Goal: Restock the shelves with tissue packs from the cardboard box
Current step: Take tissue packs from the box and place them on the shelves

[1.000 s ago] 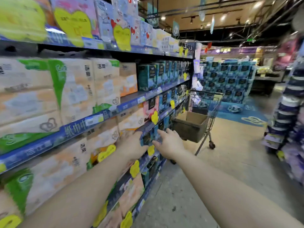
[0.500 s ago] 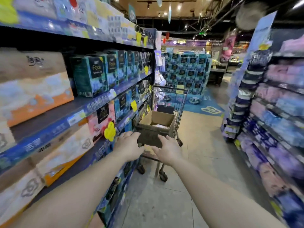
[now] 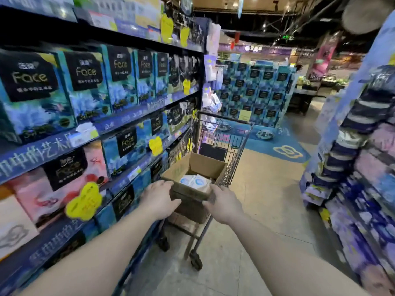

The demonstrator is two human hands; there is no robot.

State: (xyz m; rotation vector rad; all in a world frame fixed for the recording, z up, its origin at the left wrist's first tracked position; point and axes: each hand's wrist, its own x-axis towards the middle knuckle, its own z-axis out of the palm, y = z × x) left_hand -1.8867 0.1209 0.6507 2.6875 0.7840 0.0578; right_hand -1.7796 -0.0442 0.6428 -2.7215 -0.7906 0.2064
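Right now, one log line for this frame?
left hand: on box near edge | right hand: on box near edge | packs: in box | box: in cart

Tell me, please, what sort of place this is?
Most likely a supermarket aisle: shelves stacked with tissue packs and yellow price tags, plus a shopping cart holding a cardboard box.

Small ceiling spotlights light the aisle dimly from above, leaving the ceiling dark. The pale tiled floor shows soft glare. Motion blur smears the striped purple packs at right. Wide-angle distortion bends the blue-edged shelves.
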